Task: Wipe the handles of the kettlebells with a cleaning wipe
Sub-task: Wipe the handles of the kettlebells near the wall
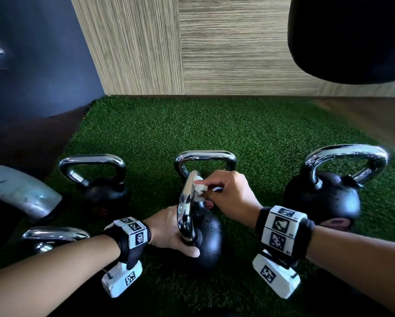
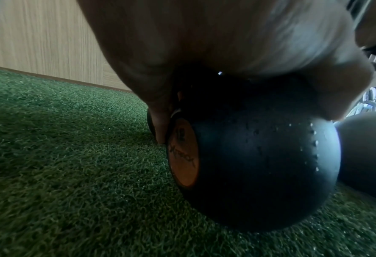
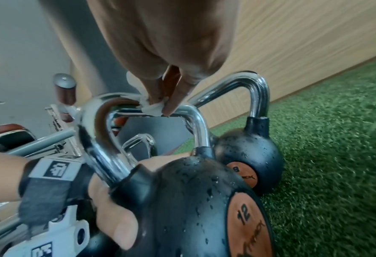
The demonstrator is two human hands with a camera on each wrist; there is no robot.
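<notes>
On the green turf stands a black 12 kg kettlebell (image 1: pixel 209 239) with water drops on it and a chrome handle (image 1: pixel 187 207) turned edge-on to me. My left hand (image 1: pixel 169 234) grips it where the handle meets the ball, thumb in front. In the left wrist view the palm (image 2: pixel 204 43) covers the top of the ball (image 2: pixel 259 165). My right hand (image 1: pixel 211 188) pinches a crumpled white wipe (image 1: pixel 200 187) against the top of the handle. The right wrist view shows the wipe (image 3: pixel 151 106) pressed on the chrome bar (image 3: pixel 103 125) by the fingertips (image 3: pixel 171 104).
Other kettlebells stand around: one behind (image 1: pixel 205 156), one left (image 1: pixel 93 172), a larger one right (image 1: pixel 324 195), one near left (image 1: pixel 54 236). A grey metal tube (image 1: pixel 20 191) lies at the left. A dark bag (image 1: pixel 347 37) hangs top right before the wood-panel wall (image 1: pixel 214 53).
</notes>
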